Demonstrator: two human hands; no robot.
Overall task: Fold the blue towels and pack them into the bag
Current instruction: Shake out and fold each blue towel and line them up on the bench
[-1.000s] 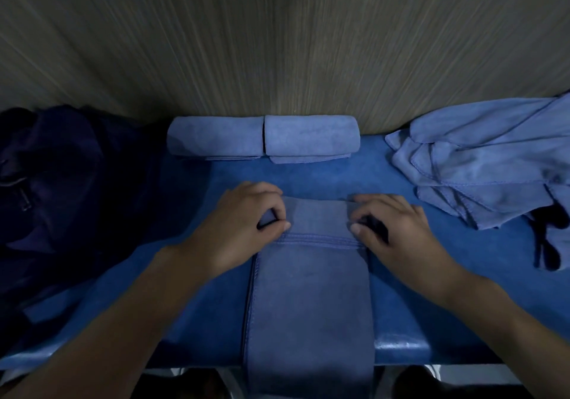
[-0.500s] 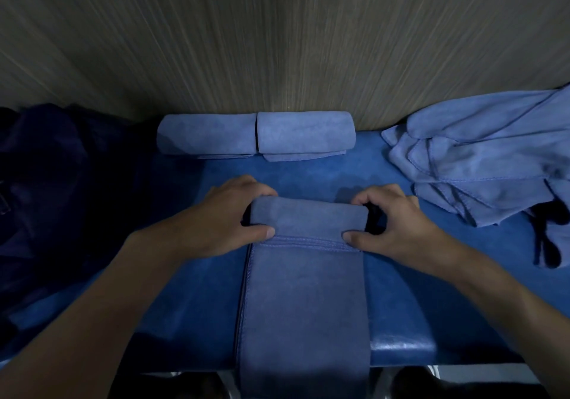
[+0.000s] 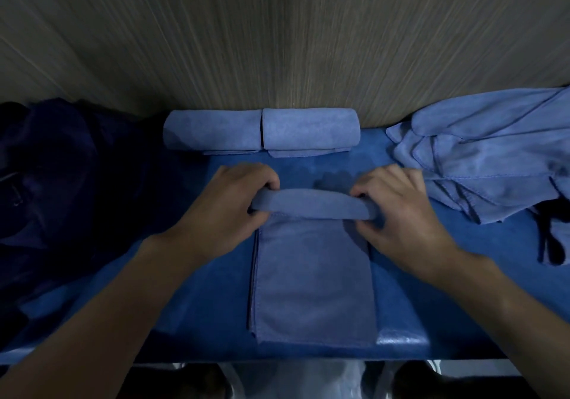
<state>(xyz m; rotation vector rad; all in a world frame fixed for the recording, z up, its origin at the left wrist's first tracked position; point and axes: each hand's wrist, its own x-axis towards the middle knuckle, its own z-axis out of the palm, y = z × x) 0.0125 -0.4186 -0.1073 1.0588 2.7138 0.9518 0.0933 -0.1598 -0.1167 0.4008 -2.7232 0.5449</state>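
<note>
Both hands were clamped on the rolled end [image 3: 311, 204] of the towel [image 3: 313, 278], one at each side. The left hand [image 3: 228, 207] had its fingers [image 3: 266, 183] curled over the far side of the roll and its thumb tucked in on the near side. The right hand [image 3: 401, 213] gripped the other end the same way, with its thumb [image 3: 368, 229] pressed against the flat cloth just under the roll. The roll sat slightly raised between the two grips and bowed a little in the middle.

The unrolled part of the towel lay flat as a long folded strip on the blue table [image 3: 401, 306], running from the hands to the near edge.

Beyond the hands, two finished towel rolls [image 3: 212, 132] [image 3: 310, 130] lay side by side, touching end to end, against the wood-grain wall [image 3: 277, 44]. A strip of bare table lay between them and the hands.

To the right, a loose heap of unfolded blue towels [image 3: 481, 152] reached close to the right knuckles. A dark strap [image 3: 552, 244] lay at its near edge.

At the far left sat the dark bag [image 3: 61, 167], well apart from the towel. Whether it was open could not be made out in the shadow.
</note>
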